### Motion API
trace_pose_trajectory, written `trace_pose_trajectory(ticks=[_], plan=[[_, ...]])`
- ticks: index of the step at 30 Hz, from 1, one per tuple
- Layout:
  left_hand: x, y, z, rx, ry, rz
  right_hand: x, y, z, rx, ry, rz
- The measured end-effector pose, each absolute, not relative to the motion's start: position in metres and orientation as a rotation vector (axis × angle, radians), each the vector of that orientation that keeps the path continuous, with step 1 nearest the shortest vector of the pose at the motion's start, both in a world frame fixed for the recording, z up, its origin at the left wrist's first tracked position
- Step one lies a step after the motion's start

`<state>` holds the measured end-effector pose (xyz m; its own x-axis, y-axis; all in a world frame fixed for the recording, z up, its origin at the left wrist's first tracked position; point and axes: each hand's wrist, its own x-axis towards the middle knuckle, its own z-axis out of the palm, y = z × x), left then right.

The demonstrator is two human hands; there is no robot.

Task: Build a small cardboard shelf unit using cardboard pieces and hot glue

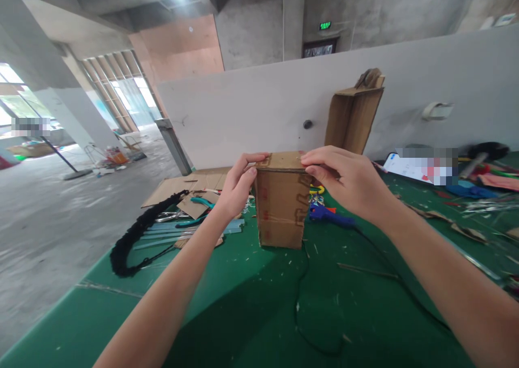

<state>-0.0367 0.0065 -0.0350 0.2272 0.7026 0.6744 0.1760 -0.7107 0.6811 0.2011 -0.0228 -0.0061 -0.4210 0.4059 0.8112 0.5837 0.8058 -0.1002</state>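
A cardboard box (281, 211) stands upright on the green desk (251, 287), nearer the far edge than the near one. The left hand (238, 187) grips its top left end, fingers slightly parted, forefinger on the top and thumb at the upper front edge. The right hand (344, 181) grips the top right end the same way, fingertips on the top and thumb just below.

Just right of the box lies a blue glue gun (330, 215), its cable running toward the desk's right side. Left of the box are teal-handled pliers (190, 225) and pale blue sticks (162, 237); a curved black fuzzy strip (124, 249) lies nearer the left edge. A flat cardboard sheet (174, 187) covers the far left corner. By the far edge, right of the box, stand an open cardboard piece (352, 119) and, farther right, a phone (413, 168).
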Motion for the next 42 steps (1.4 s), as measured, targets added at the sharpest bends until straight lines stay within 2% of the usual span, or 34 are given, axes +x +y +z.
trace_pose_trajectory(ticks=[23,27,30,33,36,42], plan=[[-0.027,-0.002,-0.030,2.001,0.911,1.590,0.200,-0.027,-0.006,-0.780,-2.059,-0.226],[-0.027,0.001,-0.032,2.030,0.876,1.612,0.215,-0.028,-0.006,-1.017,-1.862,-0.207],[-0.027,0.001,-0.032,2.054,0.879,1.628,0.236,-0.026,-0.021,-1.413,-1.798,-0.201],[-0.027,0.001,-0.031,2.057,0.903,1.628,0.250,-0.027,-0.050,-1.833,-2.135,-0.031],[-0.027,0.001,-0.030,2.054,0.903,1.619,0.248,-0.033,-0.080,-1.989,-2.381,0.049],[-0.030,0.007,-0.033,1.952,0.864,1.559,0.230,-0.033,-0.108,-2.018,-2.370,-0.317]])
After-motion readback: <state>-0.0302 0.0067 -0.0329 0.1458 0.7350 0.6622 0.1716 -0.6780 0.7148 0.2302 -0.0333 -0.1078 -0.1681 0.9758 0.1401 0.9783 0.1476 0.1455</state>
